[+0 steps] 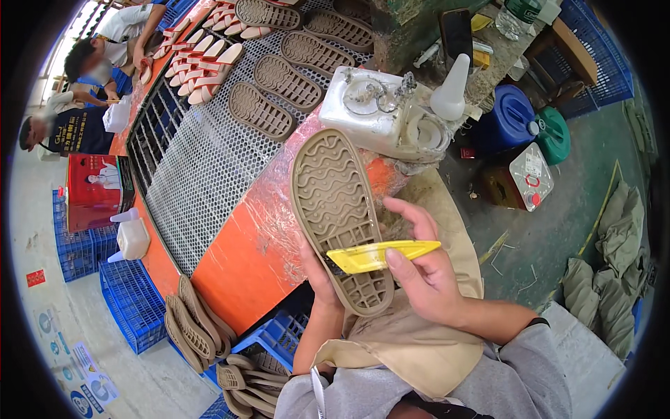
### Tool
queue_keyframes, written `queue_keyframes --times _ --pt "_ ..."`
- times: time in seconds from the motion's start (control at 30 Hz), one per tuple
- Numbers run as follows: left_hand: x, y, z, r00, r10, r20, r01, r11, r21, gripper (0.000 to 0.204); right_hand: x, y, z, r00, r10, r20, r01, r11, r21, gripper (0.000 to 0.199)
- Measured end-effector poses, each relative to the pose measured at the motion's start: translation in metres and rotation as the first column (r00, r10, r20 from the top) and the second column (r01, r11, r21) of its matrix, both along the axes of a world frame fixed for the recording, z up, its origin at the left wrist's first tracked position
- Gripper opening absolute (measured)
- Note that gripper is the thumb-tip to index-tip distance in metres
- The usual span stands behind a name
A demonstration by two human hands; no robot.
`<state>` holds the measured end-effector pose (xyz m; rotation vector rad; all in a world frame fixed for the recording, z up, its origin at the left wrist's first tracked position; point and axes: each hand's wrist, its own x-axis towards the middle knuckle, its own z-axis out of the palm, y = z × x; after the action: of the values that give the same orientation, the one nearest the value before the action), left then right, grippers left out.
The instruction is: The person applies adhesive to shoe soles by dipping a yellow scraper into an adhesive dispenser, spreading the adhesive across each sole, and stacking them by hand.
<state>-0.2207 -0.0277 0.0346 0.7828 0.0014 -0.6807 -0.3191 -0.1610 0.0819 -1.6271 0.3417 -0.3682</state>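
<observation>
A tan shoe sole (333, 188) stands tilted in front of me, with wavy ridges on its upper part and a grid of hollows toward the heel. My left hand (322, 279) grips it by its lower left edge. In my right hand (429, 276) is a yellow-handled brush (380, 255), pinched between thumb and fingers. The brush lies across the sole's heel half, its dark end at the left side of the sole. Whether that end presses on the surface I cannot tell.
Several soles (262, 112) and red-strapped sandals (206, 70) lie on a perforated metal rack (202, 167). A glue-smeared white container (363, 105) stands beyond the sole. More soles (192, 328) lean at left beside blue crates (132, 300). Two people (115, 42) sit across the bench.
</observation>
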Motion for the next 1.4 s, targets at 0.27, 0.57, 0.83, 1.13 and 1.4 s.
queue_keyframes --times 0.27,0.57,0.83,1.13,1.4 --pt "0.000 0.004 -0.004 1.000 0.009 0.011 -0.007 0.992 -0.124 0.069 -0.031 0.006 0.007 0.998 0.065 -0.016 -0.065 0.998 -0.006 0.014" --pt "-0.002 0.013 0.018 0.969 0.059 0.241 -0.112 0.971 0.213 0.058 -0.004 -0.033 0.038 0.864 0.502 -0.032 -0.482 0.807 -0.341 0.017" --pt "-0.001 0.016 0.028 0.985 -0.172 0.017 0.172 0.976 -0.131 0.051 0.075 -0.042 0.066 0.397 0.917 -0.042 -0.822 0.334 -0.462 0.017" --pt "0.019 0.023 -0.031 0.799 -0.466 0.380 0.512 0.859 -0.020 0.050 0.099 -0.051 0.050 0.240 0.968 -0.068 -0.861 0.180 -0.476 0.019" --pt "0.059 0.019 0.007 0.362 -0.921 0.145 0.879 0.389 0.275 0.053 0.068 -0.104 0.044 0.373 0.915 -0.155 -0.858 0.276 -0.434 0.019"
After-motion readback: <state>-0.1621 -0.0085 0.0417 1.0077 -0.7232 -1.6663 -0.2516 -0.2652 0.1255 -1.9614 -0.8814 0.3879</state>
